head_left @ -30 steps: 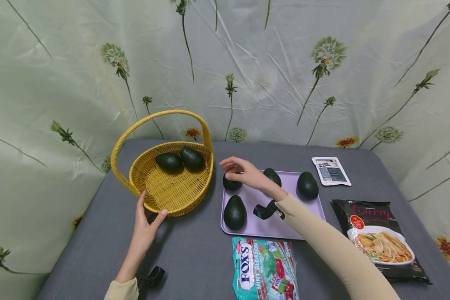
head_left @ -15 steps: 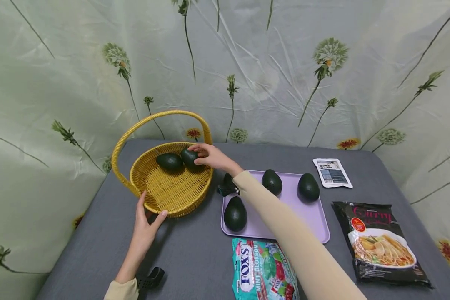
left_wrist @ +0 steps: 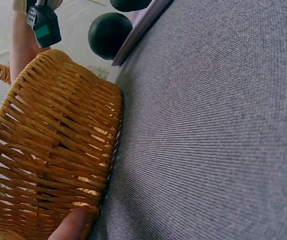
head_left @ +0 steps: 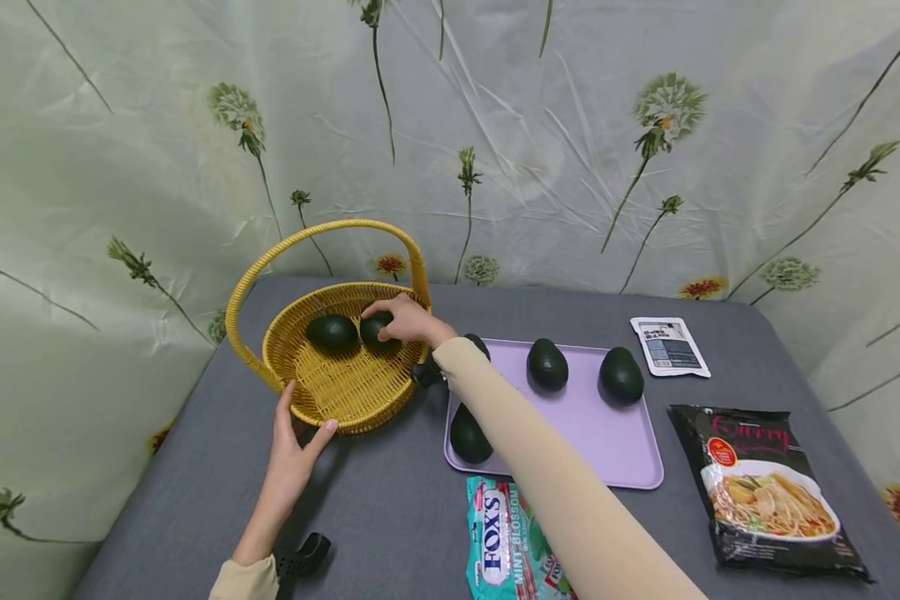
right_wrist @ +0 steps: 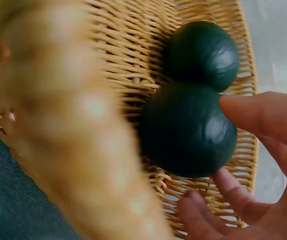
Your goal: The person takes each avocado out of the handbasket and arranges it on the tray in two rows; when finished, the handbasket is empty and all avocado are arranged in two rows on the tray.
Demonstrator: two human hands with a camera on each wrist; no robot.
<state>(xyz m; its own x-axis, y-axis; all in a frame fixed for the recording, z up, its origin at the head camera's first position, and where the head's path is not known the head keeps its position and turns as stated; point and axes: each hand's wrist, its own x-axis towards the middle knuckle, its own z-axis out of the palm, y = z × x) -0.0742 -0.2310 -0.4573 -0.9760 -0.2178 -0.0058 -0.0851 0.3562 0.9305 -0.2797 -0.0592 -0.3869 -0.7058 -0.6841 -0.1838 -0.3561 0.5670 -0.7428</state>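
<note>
My right hand [head_left: 408,319] reaches into the yellow wicker basket [head_left: 356,392] and holds an avocado [head_left: 375,332] between thumb and fingers. In the right wrist view, the thumb rests on one side of this avocado [right_wrist: 188,135] and fingers lie at its other side. Touching it is a second avocado [head_left: 333,335], on the basket floor. My left hand [head_left: 292,454] grips the basket's near left wall, thumb and fingers spread along it. The left wrist view has the thumb [left_wrist: 72,225] against the weave; most of the other fingers are out of sight.
Right of the basket lies a lilac tray [head_left: 588,450] bearing several avocados, partly hidden by my right sleeve. A FOX'S candy bag [head_left: 495,533] lies in front of it. At right are a black curry noodle packet [head_left: 768,492] and a white packet [head_left: 670,347]. The basket handle [head_left: 330,225] arches above.
My right hand has moved left from above the tray into the basket and onto the right-hand avocado. Both avocados there have shifted slightly. My left hand stays at the basket.
</note>
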